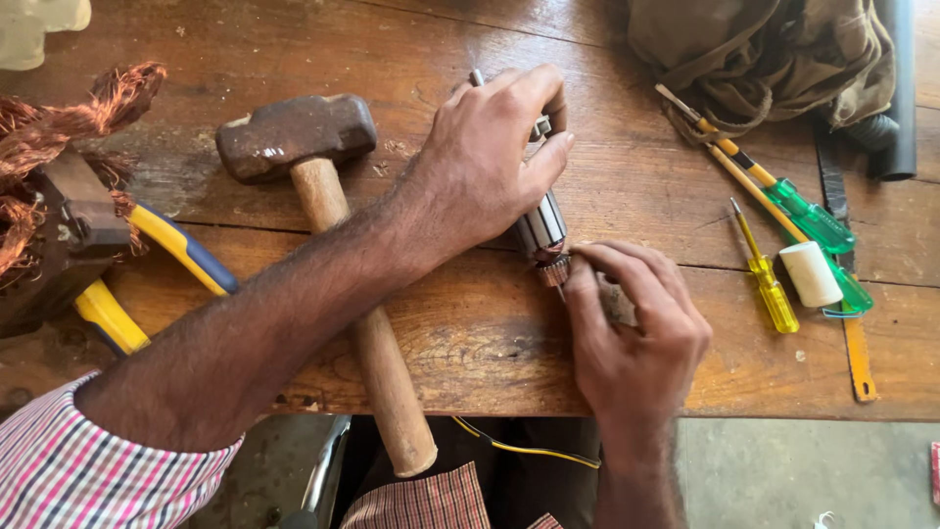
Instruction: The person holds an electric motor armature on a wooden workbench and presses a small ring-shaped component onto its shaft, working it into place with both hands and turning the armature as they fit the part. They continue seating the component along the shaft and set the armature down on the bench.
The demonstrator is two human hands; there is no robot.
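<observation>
Far out to the left of both hands, a tangle of copper wire [39,137] is sitting on a dark block, with yellow-and-blue pliers [147,264] poking out from under it. Nearer, just left of the left hand's grip, a rusty-headed hammer [294,132] is lying across the wooden worktop [470,362], its handle running under the forearm and past the near edge, likely parked within easy reach.

The left hand [490,167] is wrapping down over the top of a small motor armature [541,230], its fingers clamped around the metal core; this seems to be pinning the part against the worktop so it cannot roll. Directly below that grip, the right hand [632,338] is pinching at the coppery commutator end, fingertips closed together on it or on a fine wire there; which of the two is too small to tell.

To the right of the right hand, a yellow screwdriver [764,279], a white cylinder [811,274] and green-handled screwdrivers [808,216] are lying side by side. Beyond them a khaki cloth bag [764,54] is slumping at the far edge.
</observation>
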